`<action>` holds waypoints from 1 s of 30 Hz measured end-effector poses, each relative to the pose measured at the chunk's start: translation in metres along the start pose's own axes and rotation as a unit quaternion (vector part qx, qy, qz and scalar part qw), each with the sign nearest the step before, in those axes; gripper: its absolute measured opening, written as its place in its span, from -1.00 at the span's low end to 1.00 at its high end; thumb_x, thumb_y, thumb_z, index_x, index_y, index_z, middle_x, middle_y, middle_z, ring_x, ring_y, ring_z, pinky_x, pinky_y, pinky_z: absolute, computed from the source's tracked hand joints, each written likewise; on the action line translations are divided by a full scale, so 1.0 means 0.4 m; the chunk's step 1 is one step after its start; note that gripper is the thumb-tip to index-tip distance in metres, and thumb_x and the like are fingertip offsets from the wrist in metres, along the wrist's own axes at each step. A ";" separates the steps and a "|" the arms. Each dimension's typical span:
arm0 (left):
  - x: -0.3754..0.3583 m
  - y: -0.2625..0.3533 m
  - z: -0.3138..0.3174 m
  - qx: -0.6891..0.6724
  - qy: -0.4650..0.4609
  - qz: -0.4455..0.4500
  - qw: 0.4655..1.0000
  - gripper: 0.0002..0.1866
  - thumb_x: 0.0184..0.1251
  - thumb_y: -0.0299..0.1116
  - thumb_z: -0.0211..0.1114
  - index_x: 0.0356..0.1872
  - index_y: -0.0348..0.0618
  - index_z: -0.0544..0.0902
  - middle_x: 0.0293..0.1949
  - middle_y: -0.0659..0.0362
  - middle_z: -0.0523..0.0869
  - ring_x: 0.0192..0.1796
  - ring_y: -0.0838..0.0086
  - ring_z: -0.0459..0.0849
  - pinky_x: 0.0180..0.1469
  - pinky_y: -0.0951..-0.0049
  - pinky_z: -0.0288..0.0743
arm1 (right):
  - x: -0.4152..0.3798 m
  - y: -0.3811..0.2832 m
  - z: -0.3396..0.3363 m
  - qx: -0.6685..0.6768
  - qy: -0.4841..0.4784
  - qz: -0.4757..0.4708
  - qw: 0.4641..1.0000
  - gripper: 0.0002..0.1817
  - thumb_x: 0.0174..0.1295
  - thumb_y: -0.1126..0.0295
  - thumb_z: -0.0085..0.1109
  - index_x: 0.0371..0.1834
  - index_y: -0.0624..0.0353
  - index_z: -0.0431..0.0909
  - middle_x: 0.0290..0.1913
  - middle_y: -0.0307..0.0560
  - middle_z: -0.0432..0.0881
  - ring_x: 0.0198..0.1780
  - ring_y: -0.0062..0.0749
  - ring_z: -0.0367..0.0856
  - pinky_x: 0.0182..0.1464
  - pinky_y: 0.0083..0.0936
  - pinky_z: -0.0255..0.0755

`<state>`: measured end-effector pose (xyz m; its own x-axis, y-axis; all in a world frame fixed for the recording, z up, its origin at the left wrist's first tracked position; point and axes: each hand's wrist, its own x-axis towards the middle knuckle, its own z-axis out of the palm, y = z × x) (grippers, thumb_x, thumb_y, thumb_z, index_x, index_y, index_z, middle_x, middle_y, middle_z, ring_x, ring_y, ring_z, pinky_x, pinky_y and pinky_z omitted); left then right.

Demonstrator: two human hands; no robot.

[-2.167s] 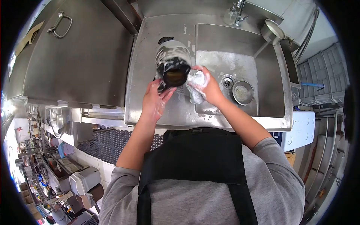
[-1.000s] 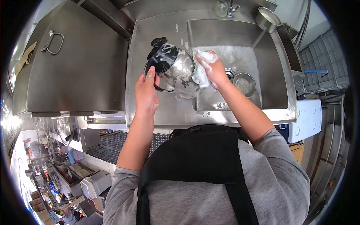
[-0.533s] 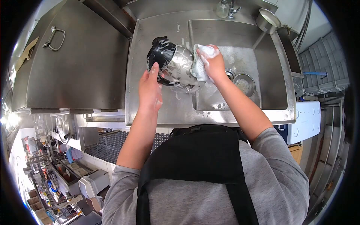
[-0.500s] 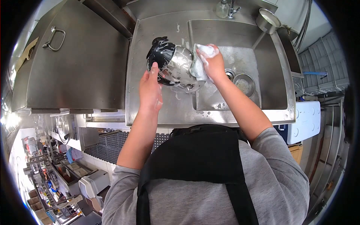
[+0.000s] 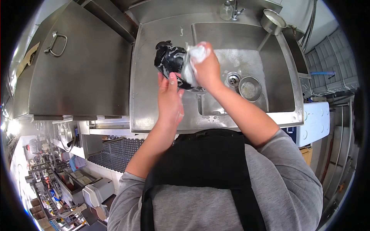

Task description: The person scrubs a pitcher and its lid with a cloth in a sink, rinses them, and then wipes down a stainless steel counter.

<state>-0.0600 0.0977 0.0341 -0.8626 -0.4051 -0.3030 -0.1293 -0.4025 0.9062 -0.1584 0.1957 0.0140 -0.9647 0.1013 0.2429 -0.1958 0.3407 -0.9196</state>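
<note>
A jug with a black top (image 5: 168,58) lies tilted over the sink's left drainboard, streaked with suds. My left hand (image 5: 169,96) grips it from below, thumb on the black part. A foamy scrubbing cloth (image 5: 188,71) is bunched in my right hand (image 5: 207,69), whose fingers are closed round it. That hand presses the cloth against the jug's right side, hiding most of the shiny body there. White lather covers the right fingers.
The steel sink basin (image 5: 277,77) holds a drain strainer (image 5: 233,79) and a round metal bowl (image 5: 250,89). Behind stand a glass soap bottle (image 5: 226,10), a tap (image 5: 237,13) and a saucepan (image 5: 273,22). A steel cabinet (image 5: 83,77) borders the left.
The right hand and cloth have moved left along the jug, onto its black part. My left hand has shifted right and lower on the jug, which has turned slightly.
</note>
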 end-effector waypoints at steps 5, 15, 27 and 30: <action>-0.026 -0.029 0.021 -0.002 -0.023 0.018 1.000 -0.78 0.53 -0.14 0.05 -0.18 -0.03 0.54 0.20 0.52 0.24 0.07 0.60 0.40 0.17 0.24 0.22 | 0.094 0.007 -0.010 -0.048 0.021 0.034 0.998 -0.61 0.03 0.40 0.29 -0.06 0.11 0.42 -0.05 0.11 0.61 0.02 0.11 0.58 -0.01 -0.14 0.45; -0.056 -0.059 0.056 0.016 -0.035 0.051 0.998 -0.81 0.53 -0.21 0.05 -0.16 -0.06 0.55 0.36 0.53 0.07 0.10 0.65 0.35 0.14 0.30 0.21 | 0.059 0.046 -0.057 -0.052 0.038 -0.011 0.998 -0.62 0.05 0.37 0.31 -0.07 0.13 0.40 -0.12 0.10 0.61 -0.02 0.12 0.58 -0.03 -0.16 0.45; -0.055 -0.056 0.061 0.034 -0.025 0.049 0.998 -0.81 0.52 -0.21 0.07 -0.12 -0.07 0.56 0.40 0.56 0.01 0.12 0.64 0.36 0.16 0.25 0.23 | 0.037 0.092 -0.125 0.197 -0.209 0.082 0.954 -0.55 0.04 0.23 0.45 -0.15 0.25 0.47 -0.24 0.02 0.67 -0.17 -0.23 0.66 -0.09 -0.43 0.48; -0.056 -0.058 0.059 0.032 -0.024 0.047 0.998 -0.82 0.52 -0.22 0.08 -0.14 -0.06 0.56 0.31 0.57 0.14 0.04 0.67 0.38 0.10 0.33 0.24 | 0.007 0.079 -0.130 0.008 -0.197 -0.012 0.980 -0.49 -0.01 0.18 0.44 -0.14 0.31 0.47 -0.22 0.16 0.65 -0.13 0.02 0.64 -0.09 -0.32 0.49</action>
<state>-0.0494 0.1356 0.0267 -0.8945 -0.3989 -0.2020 -0.0755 -0.3105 0.9476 -0.1580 0.2554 0.0016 -0.9523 -0.2768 0.1289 -0.2186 0.3233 -0.9207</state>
